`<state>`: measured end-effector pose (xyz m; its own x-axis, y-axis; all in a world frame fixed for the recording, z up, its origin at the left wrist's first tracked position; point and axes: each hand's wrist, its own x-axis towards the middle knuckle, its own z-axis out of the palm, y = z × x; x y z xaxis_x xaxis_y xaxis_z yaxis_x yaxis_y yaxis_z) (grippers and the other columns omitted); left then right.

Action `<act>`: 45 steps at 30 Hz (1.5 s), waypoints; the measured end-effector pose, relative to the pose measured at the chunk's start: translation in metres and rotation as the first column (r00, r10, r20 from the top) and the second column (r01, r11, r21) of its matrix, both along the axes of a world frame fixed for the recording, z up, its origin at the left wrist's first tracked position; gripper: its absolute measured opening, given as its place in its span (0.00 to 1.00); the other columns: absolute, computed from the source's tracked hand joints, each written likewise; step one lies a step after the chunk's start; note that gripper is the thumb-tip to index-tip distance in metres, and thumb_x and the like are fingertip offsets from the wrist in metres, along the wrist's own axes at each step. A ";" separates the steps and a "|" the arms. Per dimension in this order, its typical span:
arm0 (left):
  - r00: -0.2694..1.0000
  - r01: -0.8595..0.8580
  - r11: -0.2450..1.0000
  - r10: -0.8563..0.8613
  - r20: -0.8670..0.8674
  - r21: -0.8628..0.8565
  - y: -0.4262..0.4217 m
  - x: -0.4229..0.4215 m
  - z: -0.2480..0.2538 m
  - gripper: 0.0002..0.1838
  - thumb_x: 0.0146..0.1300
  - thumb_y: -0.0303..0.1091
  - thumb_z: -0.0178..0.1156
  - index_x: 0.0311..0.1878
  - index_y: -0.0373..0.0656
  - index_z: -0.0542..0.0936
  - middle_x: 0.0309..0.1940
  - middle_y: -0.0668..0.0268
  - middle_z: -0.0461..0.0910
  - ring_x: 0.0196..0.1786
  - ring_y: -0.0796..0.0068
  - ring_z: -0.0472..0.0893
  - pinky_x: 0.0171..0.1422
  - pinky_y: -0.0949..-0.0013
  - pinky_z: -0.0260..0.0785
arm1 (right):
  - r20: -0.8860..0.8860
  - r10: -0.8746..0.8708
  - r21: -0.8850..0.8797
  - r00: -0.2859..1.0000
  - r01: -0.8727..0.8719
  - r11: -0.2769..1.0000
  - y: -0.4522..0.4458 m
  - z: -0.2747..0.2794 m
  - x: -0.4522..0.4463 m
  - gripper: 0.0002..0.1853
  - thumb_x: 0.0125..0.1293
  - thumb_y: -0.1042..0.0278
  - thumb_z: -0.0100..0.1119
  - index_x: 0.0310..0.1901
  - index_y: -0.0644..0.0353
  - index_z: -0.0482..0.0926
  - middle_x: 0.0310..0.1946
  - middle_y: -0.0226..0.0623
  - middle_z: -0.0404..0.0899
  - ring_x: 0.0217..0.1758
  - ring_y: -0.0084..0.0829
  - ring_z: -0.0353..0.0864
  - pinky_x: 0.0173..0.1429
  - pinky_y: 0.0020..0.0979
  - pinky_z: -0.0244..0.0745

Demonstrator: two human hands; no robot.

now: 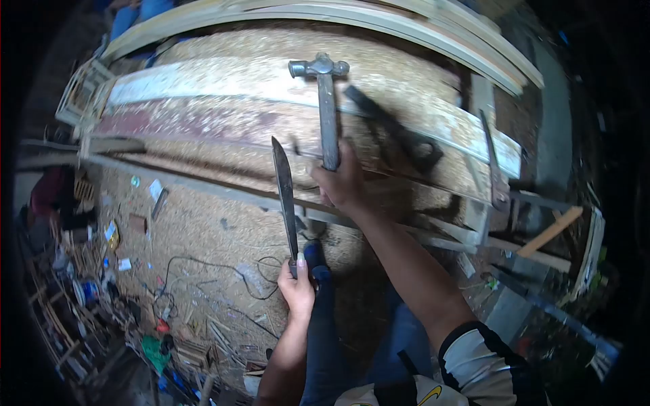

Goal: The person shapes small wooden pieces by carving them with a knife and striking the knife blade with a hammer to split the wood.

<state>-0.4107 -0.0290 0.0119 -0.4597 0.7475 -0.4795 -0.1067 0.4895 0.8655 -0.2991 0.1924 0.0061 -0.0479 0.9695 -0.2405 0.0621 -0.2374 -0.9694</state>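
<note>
My left hand (296,287) is closed around the handle of a machete (284,193), whose dark blade points up and away from me. In my right hand (342,183) is a ball-peen hammer (328,111), gripped low on its wooden handle with the metal head uppermost. The hammer is over a long workbench (223,111) strewn with wood shavings. Just right of the hammer lies a dark, long tool (389,122) with a looped end, too blurred to name. The machete and the hammer are apart.
Long wooden boards (284,13) run along the bench's far side. A narrow tool (494,162) lies at its right end. A black cable (203,258) crosses the shaving-covered floor. Scrap wood and clutter (74,291) fill the left, near a person (51,196) crouching.
</note>
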 end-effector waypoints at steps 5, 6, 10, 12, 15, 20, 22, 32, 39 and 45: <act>0.982 0.172 0.984 -0.175 0.072 0.051 0.002 0.111 -0.018 0.15 0.79 0.41 0.59 0.34 0.44 0.74 0.19 0.77 0.68 0.19 0.87 0.65 0.21 0.77 0.57 | 0.036 -0.176 -0.130 0.984 0.180 0.975 -0.040 0.045 0.184 0.14 0.56 0.73 0.67 0.41 0.62 0.73 0.27 0.32 0.75 0.22 0.24 0.79 0.26 0.32 0.73; 0.973 0.199 0.979 -0.203 0.109 0.046 0.004 0.137 -0.016 0.16 0.77 0.39 0.61 0.34 0.41 0.75 0.22 0.77 0.69 0.24 0.87 0.65 0.27 0.76 0.57 | 0.088 -0.214 -0.084 0.973 0.221 0.972 -0.048 0.043 0.222 0.12 0.57 0.74 0.66 0.40 0.63 0.74 0.26 0.32 0.75 0.21 0.24 0.79 0.24 0.32 0.73; 0.941 0.297 0.953 -0.302 0.154 0.055 0.011 0.236 -0.015 0.16 0.75 0.37 0.64 0.32 0.39 0.75 0.22 0.77 0.69 0.28 0.87 0.65 0.31 0.74 0.58 | 0.156 -0.335 -0.096 0.929 0.351 0.931 -0.070 0.044 0.359 0.08 0.57 0.76 0.64 0.39 0.63 0.78 0.23 0.30 0.77 0.20 0.22 0.78 0.23 0.30 0.74; 0.928 0.345 0.937 -0.348 0.134 0.048 0.016 0.284 -0.005 0.16 0.74 0.38 0.65 0.32 0.40 0.77 0.20 0.78 0.69 0.25 0.88 0.64 0.27 0.74 0.56 | 0.194 -0.358 -0.093 0.913 0.381 0.920 -0.077 0.032 0.425 0.08 0.57 0.76 0.64 0.39 0.63 0.79 0.23 0.29 0.78 0.20 0.21 0.78 0.23 0.29 0.74; 0.913 0.394 0.919 -0.395 0.104 0.028 0.017 0.345 -0.005 0.18 0.74 0.42 0.65 0.31 0.39 0.77 0.19 0.77 0.71 0.25 0.88 0.66 0.27 0.73 0.56 | 0.176 -0.368 -0.089 0.913 0.387 0.918 -0.080 0.015 0.515 0.08 0.58 0.78 0.65 0.40 0.63 0.82 0.26 0.27 0.80 0.23 0.20 0.78 0.25 0.26 0.72; 0.876 0.482 0.874 -0.481 -0.031 0.059 0.015 0.416 -0.012 0.20 0.77 0.44 0.62 0.30 0.41 0.76 0.17 0.78 0.69 0.20 0.89 0.64 0.22 0.74 0.52 | 0.145 -0.277 -0.116 0.950 0.295 0.948 -0.074 -0.003 0.611 0.11 0.58 0.82 0.63 0.43 0.65 0.84 0.29 0.28 0.82 0.24 0.18 0.78 0.25 0.23 0.72; 0.877 0.480 0.877 -0.478 -0.052 0.028 0.017 0.438 0.002 0.20 0.77 0.44 0.62 0.30 0.41 0.76 0.17 0.78 0.69 0.20 0.89 0.64 0.22 0.74 0.52 | 0.131 -0.223 -0.126 0.966 0.239 0.963 -0.071 -0.011 0.639 0.10 0.57 0.82 0.63 0.42 0.65 0.83 0.29 0.29 0.82 0.25 0.18 0.78 0.25 0.23 0.72; 0.940 0.329 0.939 -0.316 0.130 -0.095 -0.005 0.479 -0.001 0.20 0.76 0.46 0.62 0.31 0.43 0.73 0.16 0.77 0.68 0.17 0.89 0.64 0.19 0.75 0.53 | 0.512 -0.140 0.130 0.847 0.084 0.988 -0.078 -0.058 0.680 0.25 0.62 0.70 0.69 0.60 0.63 0.74 0.42 0.45 0.85 0.47 0.39 0.86 0.54 0.39 0.77; 0.963 0.254 0.957 -0.235 0.133 -0.142 -0.012 0.481 0.006 0.19 0.76 0.45 0.63 0.32 0.43 0.74 0.17 0.78 0.69 0.18 0.89 0.64 0.20 0.75 0.53 | 0.800 -0.190 0.149 0.569 0.118 0.982 -0.100 -0.025 0.650 0.29 0.72 0.44 0.62 0.66 0.53 0.73 0.56 0.49 0.74 0.57 0.56 0.78 0.55 0.48 0.77; 0.968 0.224 0.967 -0.207 0.140 -0.119 -0.021 0.472 -0.003 0.16 0.76 0.42 0.62 0.35 0.40 0.76 0.20 0.77 0.72 0.20 0.88 0.67 0.22 0.75 0.56 | 0.921 -0.067 0.256 0.384 -0.465 0.847 -0.115 -0.034 0.602 0.27 0.61 0.49 0.69 0.58 0.54 0.80 0.52 0.39 0.77 0.58 0.42 0.73 0.69 0.47 0.64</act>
<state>0.0611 -0.0501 0.0087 -0.2243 0.7478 -0.6249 -0.0894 0.6228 0.7773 0.3027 0.0772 -0.0274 -0.2776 0.9514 0.1332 0.9074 0.3052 -0.2888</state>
